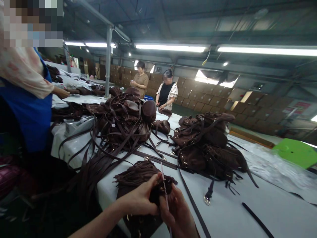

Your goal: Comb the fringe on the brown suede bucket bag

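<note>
My left hand [141, 198] is closed on the dark brown fringed bag [138, 177] that lies at the near edge of the white table [247, 211]. My right hand [177, 213] is just to its right, fingers curled round a thin pale strip [165, 193] that runs up between both hands and over the bag's top. The lower part of the bag hangs below my hands, off the table edge.
A heap of brown bags and long straps [119, 125] fills the table's left side, another pile [208, 145] sits right of centre. Loose straps [257, 219] lie near. A person in a blue apron [27, 109] stands left; two people work at the far end. A green object [296, 152] is at right.
</note>
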Demonstrator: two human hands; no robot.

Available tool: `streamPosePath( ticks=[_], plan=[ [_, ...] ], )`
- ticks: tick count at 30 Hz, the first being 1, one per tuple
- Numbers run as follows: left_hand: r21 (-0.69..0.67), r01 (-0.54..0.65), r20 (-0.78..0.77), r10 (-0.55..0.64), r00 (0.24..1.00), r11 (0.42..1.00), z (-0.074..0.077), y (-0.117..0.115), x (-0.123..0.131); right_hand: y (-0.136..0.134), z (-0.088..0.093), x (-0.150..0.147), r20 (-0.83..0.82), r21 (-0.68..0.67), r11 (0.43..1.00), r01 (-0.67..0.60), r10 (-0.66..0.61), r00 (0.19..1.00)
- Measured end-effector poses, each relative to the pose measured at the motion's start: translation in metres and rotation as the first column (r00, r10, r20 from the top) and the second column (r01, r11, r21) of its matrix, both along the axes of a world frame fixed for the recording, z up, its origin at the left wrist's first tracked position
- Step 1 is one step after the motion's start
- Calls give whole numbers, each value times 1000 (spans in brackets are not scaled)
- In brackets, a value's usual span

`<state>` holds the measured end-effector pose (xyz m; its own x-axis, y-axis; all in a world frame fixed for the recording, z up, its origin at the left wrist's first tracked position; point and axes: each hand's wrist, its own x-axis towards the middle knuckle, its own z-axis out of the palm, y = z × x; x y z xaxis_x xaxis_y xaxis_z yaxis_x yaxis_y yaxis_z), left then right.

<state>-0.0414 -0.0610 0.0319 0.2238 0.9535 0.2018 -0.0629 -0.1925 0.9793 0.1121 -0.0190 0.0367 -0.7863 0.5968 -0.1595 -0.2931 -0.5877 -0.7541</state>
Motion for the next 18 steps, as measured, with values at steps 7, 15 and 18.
streamPosePath(
  ticks=[7,15,18],
  plan=[
    [-22,-436,-732,283,620,900,-57,37,37,11,-53,-2,388,77,985,152,-170,906],
    [61,-529,-873,303,383,846,-83,69,64,-27,-82,26,424,142,930,339,-366,828],
    [70,-520,-874,303,379,851,-84,68,69,-39,-76,41,421,82,945,318,-322,848]
  ],
)
